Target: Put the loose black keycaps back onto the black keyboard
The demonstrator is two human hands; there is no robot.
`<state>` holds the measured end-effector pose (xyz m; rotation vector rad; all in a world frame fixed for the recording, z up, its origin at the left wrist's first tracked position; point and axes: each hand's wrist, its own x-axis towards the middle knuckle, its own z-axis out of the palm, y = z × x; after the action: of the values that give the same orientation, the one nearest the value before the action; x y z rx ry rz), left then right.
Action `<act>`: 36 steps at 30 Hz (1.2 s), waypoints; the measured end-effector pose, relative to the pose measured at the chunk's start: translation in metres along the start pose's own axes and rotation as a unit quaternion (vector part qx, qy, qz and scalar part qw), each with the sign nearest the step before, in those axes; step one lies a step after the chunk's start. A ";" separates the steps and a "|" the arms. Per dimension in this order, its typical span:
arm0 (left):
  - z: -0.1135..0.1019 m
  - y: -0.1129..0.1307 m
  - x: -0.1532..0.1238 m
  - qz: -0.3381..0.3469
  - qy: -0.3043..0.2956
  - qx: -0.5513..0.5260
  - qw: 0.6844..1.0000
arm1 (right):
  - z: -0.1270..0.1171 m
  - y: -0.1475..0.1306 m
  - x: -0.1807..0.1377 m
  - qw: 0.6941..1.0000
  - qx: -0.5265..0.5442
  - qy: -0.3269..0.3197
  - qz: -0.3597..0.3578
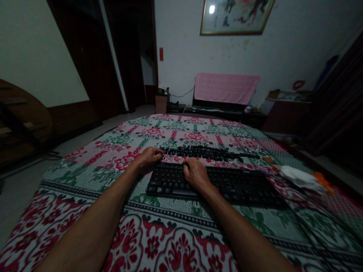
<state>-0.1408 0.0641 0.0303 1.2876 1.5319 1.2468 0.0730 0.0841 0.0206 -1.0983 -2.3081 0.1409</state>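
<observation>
Well, big flowered cloth [85, 211] covers table. Black keyboard [244, 187] lies on it, dark, keys hard to see. Loose black keys [210, 152] in row behind. Right hand [195, 173] flat on keyboard, fingers bent, holding nothing. Left hand [149, 156] curled at row's end, grip unclear.

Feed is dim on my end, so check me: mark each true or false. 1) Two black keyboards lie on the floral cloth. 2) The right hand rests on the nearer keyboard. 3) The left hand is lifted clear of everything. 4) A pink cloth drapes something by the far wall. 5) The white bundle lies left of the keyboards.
1) True: a nearer keyboard and a farther keyboard lie on the floral cloth.
2) True: the right hand rests on its keys.
3) False: the left hand touches the farther keyboard's left end.
4) True: the pink cloth.
5) False: the white bundle lies to their right.
</observation>
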 end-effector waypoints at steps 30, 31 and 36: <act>-0.016 -0.002 0.002 -0.087 0.013 -0.184 0.979 | -0.002 -0.001 -0.001 1.000 0.002 -0.007 0.004; -0.017 -0.003 0.003 -0.085 0.014 -0.187 0.979 | -0.002 -0.002 -0.001 1.000 0.002 -0.008 0.004; -0.017 -0.008 0.004 -0.074 0.015 -0.200 0.977 | -0.002 -0.002 0.000 1.000 0.001 -0.011 0.005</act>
<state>-0.1592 0.0643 0.0269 0.8823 1.2863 1.3934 0.0728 0.0823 0.0230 -1.1127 -2.3225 0.1593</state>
